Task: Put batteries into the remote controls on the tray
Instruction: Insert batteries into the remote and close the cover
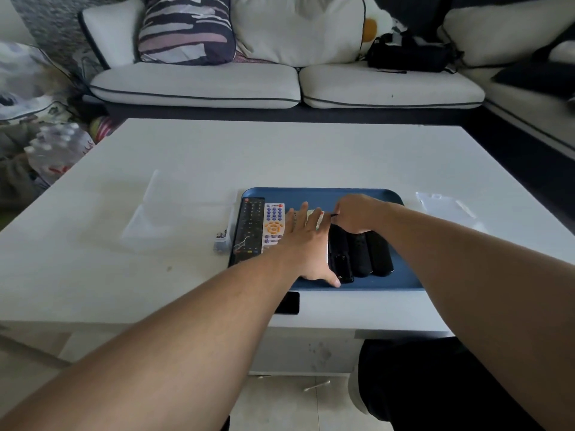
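A blue tray (401, 276) lies on the white table with several remote controls side by side. At its left is a long black remote (248, 233), then a white remote with blue and orange buttons (273, 225). My left hand (306, 244) lies flat with straight fingers over a white remote (315, 216), mostly hiding it. To the right are three black remotes (361, 256). My right hand (353, 214) curls over the far end of the leftmost black remote and pinches it. A small clear box of batteries (223, 239) sits just left of the tray.
A black phone (287, 303) lies at the table's near edge under my left forearm. Clear plastic sheets rest on the table at left (146, 213) and right (448, 206). A white sofa (280, 85) with cushions stands behind the table.
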